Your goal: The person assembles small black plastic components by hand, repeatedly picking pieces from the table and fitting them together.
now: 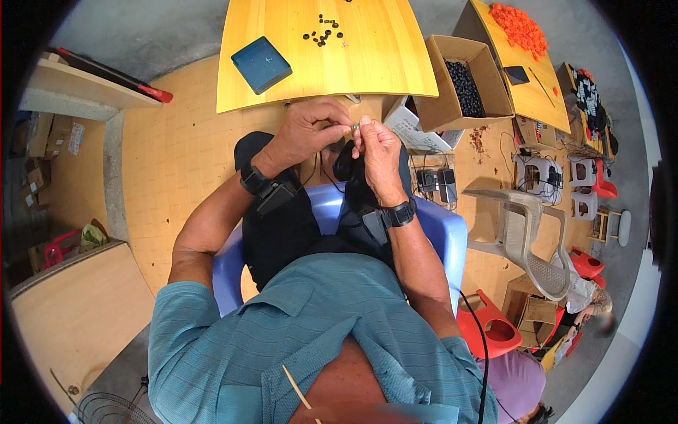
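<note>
Plenty of open yellow wooden tabletop (381, 60) ahead of both hands. Only things on it are a flat dark blue square box (261, 64) on the left and a scatter of small black round beads (323, 32) further back. To the right, an open cardboard box of dark beads (462, 85) blocks that side, with a beige plastic chair (526, 233) crowding lower right.

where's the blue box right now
In the head view the blue box lies on the yellow table, toward its left side, left of the scattered small black parts and ahead of the left hand.
</note>
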